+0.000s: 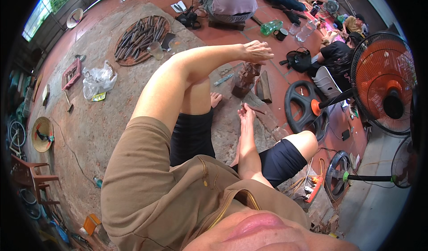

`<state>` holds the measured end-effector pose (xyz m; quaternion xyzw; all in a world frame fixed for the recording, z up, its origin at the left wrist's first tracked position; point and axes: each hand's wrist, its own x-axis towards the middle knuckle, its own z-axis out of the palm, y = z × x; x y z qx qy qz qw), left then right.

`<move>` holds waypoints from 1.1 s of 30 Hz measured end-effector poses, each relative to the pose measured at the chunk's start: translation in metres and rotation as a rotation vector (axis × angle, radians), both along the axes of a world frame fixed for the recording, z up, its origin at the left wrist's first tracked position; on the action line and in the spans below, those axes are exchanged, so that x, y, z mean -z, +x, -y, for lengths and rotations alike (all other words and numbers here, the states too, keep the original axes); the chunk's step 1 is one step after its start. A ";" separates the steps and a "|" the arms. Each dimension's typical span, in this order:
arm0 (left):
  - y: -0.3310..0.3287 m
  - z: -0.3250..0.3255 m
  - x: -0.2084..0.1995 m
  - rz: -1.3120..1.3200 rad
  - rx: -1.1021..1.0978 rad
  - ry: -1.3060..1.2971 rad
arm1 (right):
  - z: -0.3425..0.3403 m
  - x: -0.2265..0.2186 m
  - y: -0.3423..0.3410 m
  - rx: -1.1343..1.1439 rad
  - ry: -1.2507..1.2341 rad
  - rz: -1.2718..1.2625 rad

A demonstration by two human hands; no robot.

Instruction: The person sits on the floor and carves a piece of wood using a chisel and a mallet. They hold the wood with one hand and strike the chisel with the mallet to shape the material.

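A reddish-brown carved wood block [245,78] stands upright on the slab between my feet and the tiles. My left hand [258,52] reaches across to its top, its fingers bent over the upper end; the palm side is hidden. Lower down, nearer my body, my right hand [245,114] is closed, palm partly up, around a slender brown chisel [255,109] pointing to the right. The chisel is apart from the block, and its finer shape is too small to tell. A dark wooden wedge-like piece [264,87] lies just right of the block.
A round basket [121,60] heaped with chisels lies at the far left, with plastic cups [155,50] beside it. Two standing fans [384,84] and a power strip [315,189] with cords are on the right. Other people [232,1] sit on the floor ahead.
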<state>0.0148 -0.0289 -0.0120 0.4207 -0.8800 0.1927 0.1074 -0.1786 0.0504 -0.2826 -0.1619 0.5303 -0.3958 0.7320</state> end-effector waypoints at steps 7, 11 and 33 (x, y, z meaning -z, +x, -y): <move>-0.005 0.002 0.002 0.011 -0.022 -0.028 | 0.000 0.003 0.004 -0.038 -0.015 0.015; -0.007 -0.001 0.001 -0.013 -0.025 -0.044 | -0.002 0.003 0.005 -0.040 -0.022 0.006; -0.021 0.003 -0.008 -0.012 -0.228 0.114 | 0.004 0.003 -0.004 -0.002 0.002 0.046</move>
